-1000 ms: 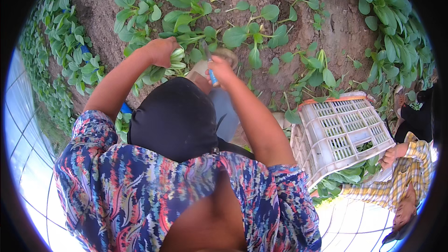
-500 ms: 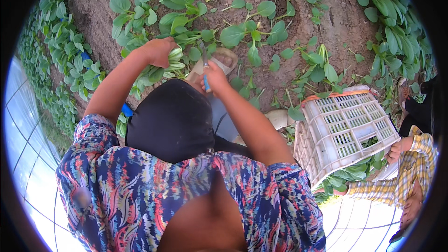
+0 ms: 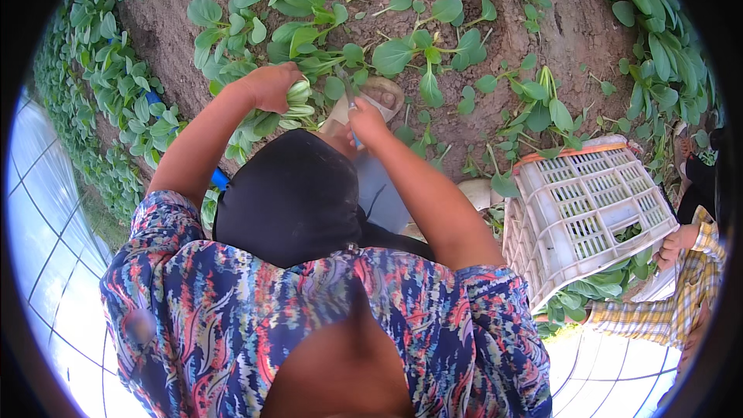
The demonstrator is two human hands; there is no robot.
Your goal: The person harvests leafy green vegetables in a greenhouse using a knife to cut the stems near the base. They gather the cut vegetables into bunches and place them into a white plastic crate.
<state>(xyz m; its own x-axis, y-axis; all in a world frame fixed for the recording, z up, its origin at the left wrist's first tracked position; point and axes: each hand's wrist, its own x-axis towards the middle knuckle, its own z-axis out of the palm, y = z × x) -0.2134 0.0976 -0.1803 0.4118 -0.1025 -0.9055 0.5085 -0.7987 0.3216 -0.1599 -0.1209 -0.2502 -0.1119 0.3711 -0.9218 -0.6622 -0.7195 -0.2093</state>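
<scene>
My left hand (image 3: 271, 87) is closed around a bunch of bok choy (image 3: 299, 101). Its pale cut stems point right, toward the knife, while its leaves hang below my palm. A small knife (image 3: 346, 87) is gripped in my right hand (image 3: 367, 122), blade pointing up and away over the foot (image 3: 383, 94). Part of its blue handle shows beneath my fingers. Just beyond both hands, leafy bok choy plants (image 3: 306, 35) grow from the brown soil, close to the blade's tip.
At right, a co-worker's hand (image 3: 676, 244) holds a tilted white plastic crate (image 3: 546, 240) with greens inside. Loose plants (image 3: 546, 101) lie on the soil (image 3: 534, 46). Dense green rows (image 3: 116, 108) run along the left. A black rounded thing (image 3: 286, 193) sits beneath my left arm.
The whole view has shifted slightly, so most things sit a little further right. My right hand has turned a little on the knife, showing less of its handle. My left hand keeps the bunch.
</scene>
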